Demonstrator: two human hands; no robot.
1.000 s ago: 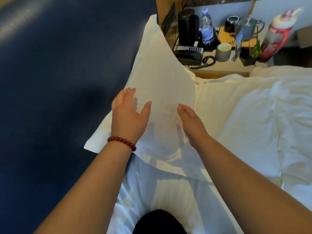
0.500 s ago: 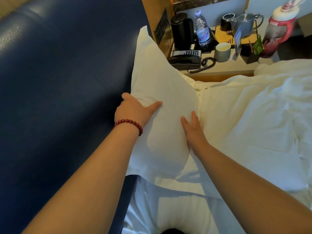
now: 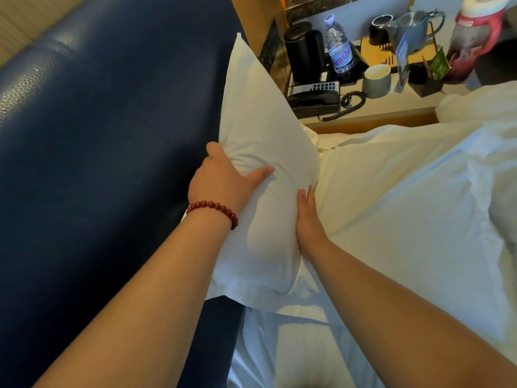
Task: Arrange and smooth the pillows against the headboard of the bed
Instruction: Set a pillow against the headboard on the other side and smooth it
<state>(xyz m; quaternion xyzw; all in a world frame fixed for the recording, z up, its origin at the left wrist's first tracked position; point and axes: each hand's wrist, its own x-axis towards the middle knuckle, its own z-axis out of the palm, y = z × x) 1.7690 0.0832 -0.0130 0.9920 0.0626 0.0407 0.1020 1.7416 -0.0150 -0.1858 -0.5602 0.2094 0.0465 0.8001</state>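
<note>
A white pillow [image 3: 260,152] stands on edge against the dark blue padded headboard [image 3: 112,135], one corner pointing up toward the bedside table [image 3: 391,113]. The left hand [image 3: 221,183], with a red bead bracelet [image 3: 214,210] at the wrist, grasps the pillow's headboard-side edge, thumb pressed into the fabric. The right hand [image 3: 307,219] lies flat and released against the pillow's other side, fingers straight; their tips seem tucked between pillow and white duvet [image 3: 405,205]. On the table sit a black telephone [image 3: 313,98], a water bottle [image 3: 338,49] and a pale mug [image 3: 376,79].
</note>
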